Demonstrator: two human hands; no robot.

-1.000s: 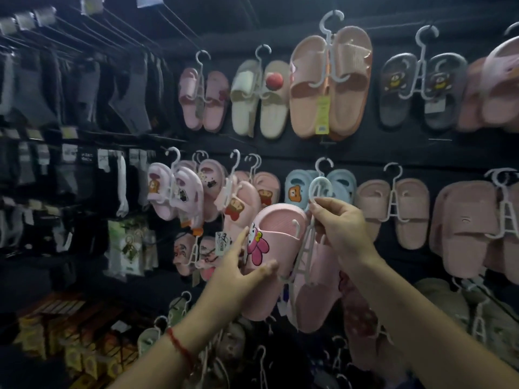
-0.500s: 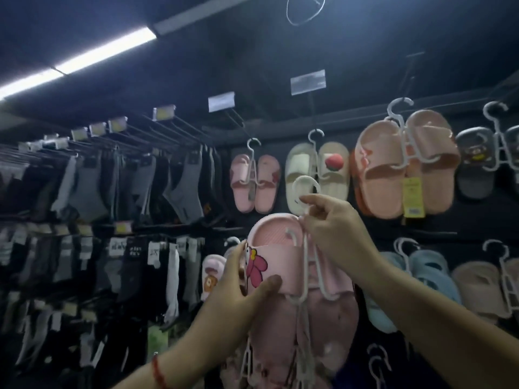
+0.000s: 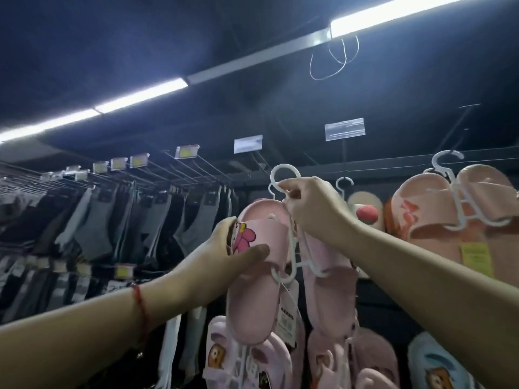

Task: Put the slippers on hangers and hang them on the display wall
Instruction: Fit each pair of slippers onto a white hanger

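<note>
A pair of pale pink slippers (image 3: 252, 301) hangs on a white plastic hanger (image 3: 283, 175), raised high in front of the dark display wall (image 3: 393, 175). The left slipper carries a pink flower figure on its strap. My left hand (image 3: 230, 248) grips that strap from the side, thumb across its front. My right hand (image 3: 309, 209) pinches the hanger just below its round hook. A paper tag dangles between the two slippers. The hook touches no peg.
Wire pegs with price labels (image 3: 185, 151) jut out along the top row. Socks (image 3: 95, 220) hang at the left. Orange-pink slippers (image 3: 449, 209) hang at the right, bear-print slippers (image 3: 224, 357) below. A lit ceiling strip (image 3: 140, 94) runs overhead.
Both hands have lifted the hangered pink slippers from the middle rows up toward the top row. The view has tilted upward, so the ceiling lights now fill the upper half.
</note>
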